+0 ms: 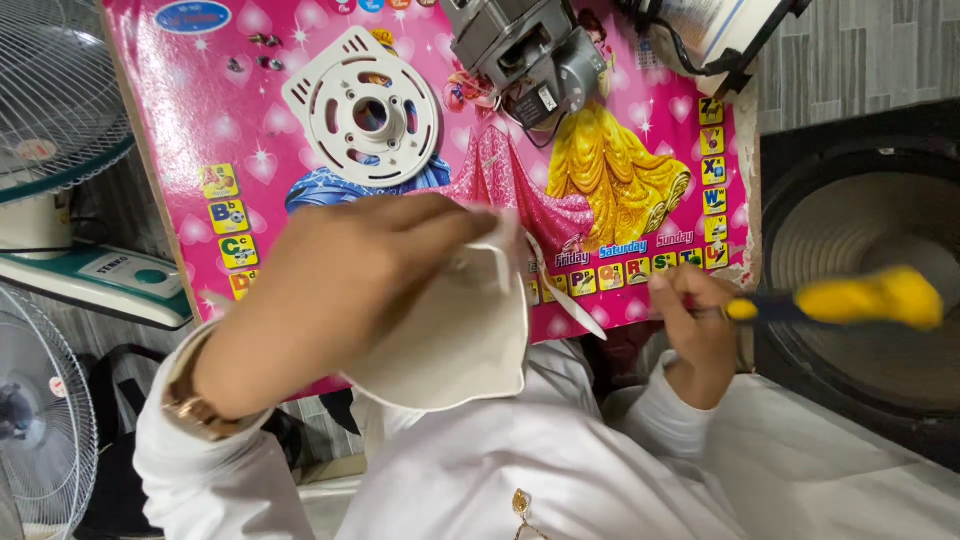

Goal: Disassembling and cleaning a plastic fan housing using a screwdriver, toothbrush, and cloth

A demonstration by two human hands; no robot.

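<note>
Left hand [330, 290] fingers clamp white plastic housing [455, 340], centre frame: light, rigid, smooth; grip rim. Right hand [700, 330] fingers hold yellow-handled screwdriver [850, 300].

The person wears a white long-sleeved garment whose loose, softly creased cuffs [190, 470] reach both wrists, a gold-toned metal wristwatch [196, 405] with a link band on the left wrist, and a small gold pendant [521, 503] hanging at the chest.
</note>
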